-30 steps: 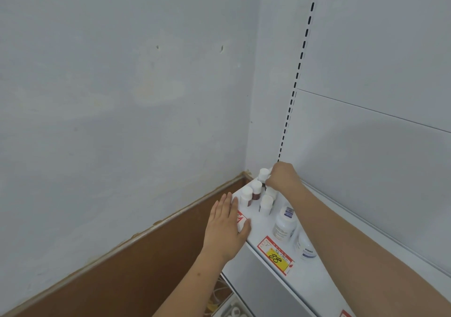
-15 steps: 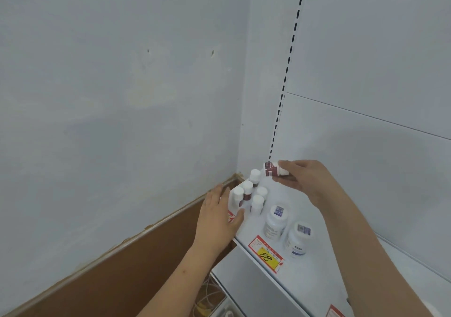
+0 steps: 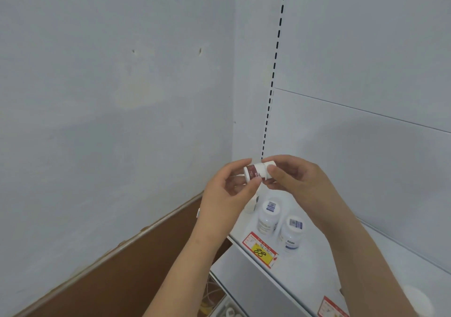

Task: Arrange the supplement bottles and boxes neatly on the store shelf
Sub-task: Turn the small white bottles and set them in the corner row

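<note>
A small bottle (image 3: 255,171) with a dark red label and a white cap lies sideways in the air above the white shelf (image 3: 310,270). My left hand (image 3: 228,199) pinches its base end between thumb and fingers. My right hand (image 3: 296,182) pinches its cap end. Below them two larger white bottles (image 3: 268,216) (image 3: 291,235) with barcode stickers on their lids stand upright on the shelf. Another small white-capped bottle (image 3: 251,205) shows partly behind my left hand; the rest of that group is hidden.
A red and yellow price tag (image 3: 262,249) reading 88 sits on the shelf's front edge, a second tag (image 3: 330,308) further right. A slotted upright (image 3: 273,72) runs up the back panel. A brown board (image 3: 117,275) lines the wall at left. Items lie on a lower shelf (image 3: 219,304).
My right hand lifted the small red-labelled bottle off the shelf's back corner and turned it sideways. My left hand left the shelf edge and rose to take the bottle's other end.
</note>
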Demonstrator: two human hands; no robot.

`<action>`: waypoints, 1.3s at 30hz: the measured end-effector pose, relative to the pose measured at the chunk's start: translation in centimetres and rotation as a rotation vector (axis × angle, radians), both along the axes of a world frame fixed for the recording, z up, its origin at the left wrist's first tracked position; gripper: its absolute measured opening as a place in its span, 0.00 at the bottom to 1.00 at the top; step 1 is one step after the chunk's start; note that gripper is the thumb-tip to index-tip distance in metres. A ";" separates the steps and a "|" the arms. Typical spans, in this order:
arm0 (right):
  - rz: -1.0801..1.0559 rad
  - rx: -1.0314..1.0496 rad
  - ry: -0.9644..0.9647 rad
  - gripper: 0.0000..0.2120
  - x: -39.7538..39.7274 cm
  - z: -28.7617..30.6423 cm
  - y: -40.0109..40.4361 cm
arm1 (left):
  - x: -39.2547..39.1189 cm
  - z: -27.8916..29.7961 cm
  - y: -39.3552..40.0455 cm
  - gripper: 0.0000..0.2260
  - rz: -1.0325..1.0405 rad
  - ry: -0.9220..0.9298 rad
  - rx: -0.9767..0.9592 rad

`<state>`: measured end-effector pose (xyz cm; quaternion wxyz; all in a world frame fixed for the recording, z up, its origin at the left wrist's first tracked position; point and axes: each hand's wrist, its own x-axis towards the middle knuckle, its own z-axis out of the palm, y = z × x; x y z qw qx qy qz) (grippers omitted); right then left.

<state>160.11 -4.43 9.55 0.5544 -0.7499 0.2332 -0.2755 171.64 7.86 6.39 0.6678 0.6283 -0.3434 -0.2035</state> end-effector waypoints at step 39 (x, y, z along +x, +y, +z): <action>0.190 -0.017 0.716 0.09 5.0 -31.8 12.1 | 2.6 -32.1 15.2 0.17 0.324 0.133 0.978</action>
